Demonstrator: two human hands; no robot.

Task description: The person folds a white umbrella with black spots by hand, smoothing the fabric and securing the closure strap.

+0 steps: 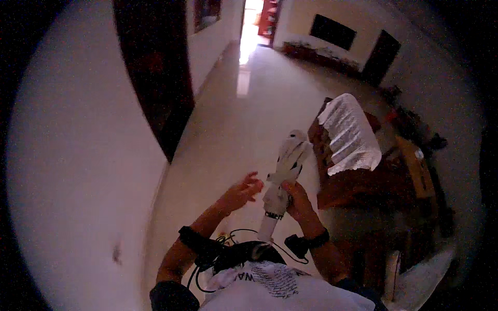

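My right hand (pixel 300 199) is closed round a long white thing that looks like a folded umbrella (pixel 291 158). Its loose, creased upper part points away from me and carries dark marks. A pale, narrower tube forms its near end, pointing at my body. My left hand (pixel 243 191) is just left of it, fingers bent and apart, with nothing seen in them; a small gap separates the two. Black bands with small devices sit round both forearms.
Right of me stands dark wooden furniture (pixel 342 193) with a white cloth (pixel 350 136) draped over it. A white wall (pixel 78 155) and dark doorway (pixel 155 78) are on the left. Shiny floor (pixel 223 124) runs to a bright doorway (pixel 253 26). Black cables (pixel 194 277) hang at my waist.
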